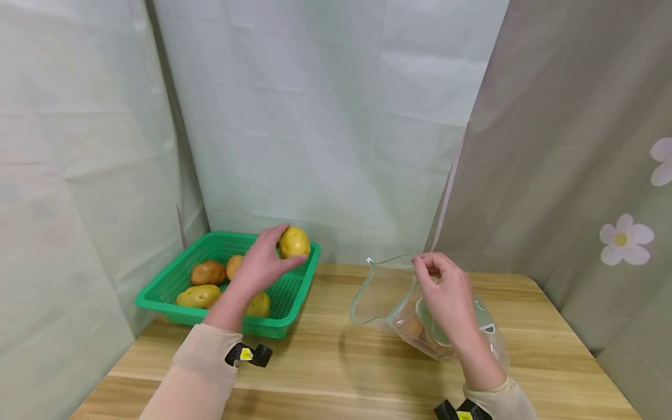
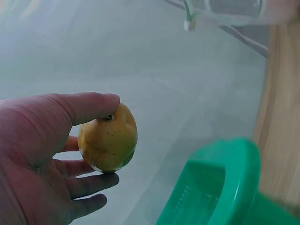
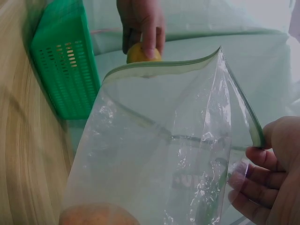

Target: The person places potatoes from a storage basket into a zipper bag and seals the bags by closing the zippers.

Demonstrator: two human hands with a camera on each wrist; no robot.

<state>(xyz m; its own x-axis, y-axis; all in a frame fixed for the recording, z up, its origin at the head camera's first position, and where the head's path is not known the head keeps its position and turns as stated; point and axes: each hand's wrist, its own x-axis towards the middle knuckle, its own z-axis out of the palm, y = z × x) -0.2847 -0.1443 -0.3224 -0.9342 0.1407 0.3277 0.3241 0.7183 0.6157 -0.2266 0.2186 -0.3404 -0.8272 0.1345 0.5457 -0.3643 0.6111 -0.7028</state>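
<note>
My left hand (image 1: 262, 259) holds a round yellow potato (image 1: 294, 242) between thumb and fingers, above the right side of the green basket (image 1: 303, 291). In the left wrist view the potato (image 2: 108, 138) shows a smooth skin with small dark spots. With thumb and fingertips my right hand (image 1: 448, 297) pinches the rim of a clear zip bag (image 1: 415, 338). The bag's mouth gapes toward the left, edged by a green zip strip (image 3: 164, 69). Through the plastic, a brown potato (image 3: 98, 216) shows low in the bag.
Inside the basket lie several more potatoes, among them a brown one (image 1: 207, 273) and a long yellow one (image 1: 198, 296). Basket and bag stand on a wooden table (image 1: 325, 373). Pale curtains (image 1: 336, 128) hang close behind the table and at both sides.
</note>
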